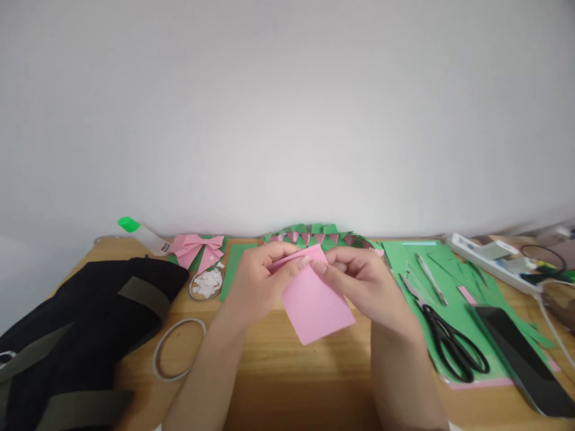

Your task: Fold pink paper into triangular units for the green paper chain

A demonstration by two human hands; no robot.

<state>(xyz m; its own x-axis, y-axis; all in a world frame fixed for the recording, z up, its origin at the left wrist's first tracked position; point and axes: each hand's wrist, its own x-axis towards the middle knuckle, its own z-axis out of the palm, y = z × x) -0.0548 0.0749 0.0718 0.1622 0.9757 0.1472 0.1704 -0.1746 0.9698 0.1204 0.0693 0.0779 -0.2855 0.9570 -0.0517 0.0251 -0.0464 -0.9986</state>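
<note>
A square of pink paper (314,305) hangs over the wooden table (278,371), held at its top edge by both hands. My left hand (260,281) pinches the upper left corner, where a strip of the paper is folded over. My right hand (363,281) grips the upper right part with closed fingers. Just behind the hands lies a ring of green and pink folded paper pieces (318,234).
A black bag (81,335) fills the left side, with a ring of tape (177,350) beside it. A pink paper bow (197,250), a glue bottle (144,234) and a dish of white scraps (206,283) sit behind. Right: green sheets (449,281), black scissors (453,344), tweezers (431,278), phone (521,359), power strip (489,257).
</note>
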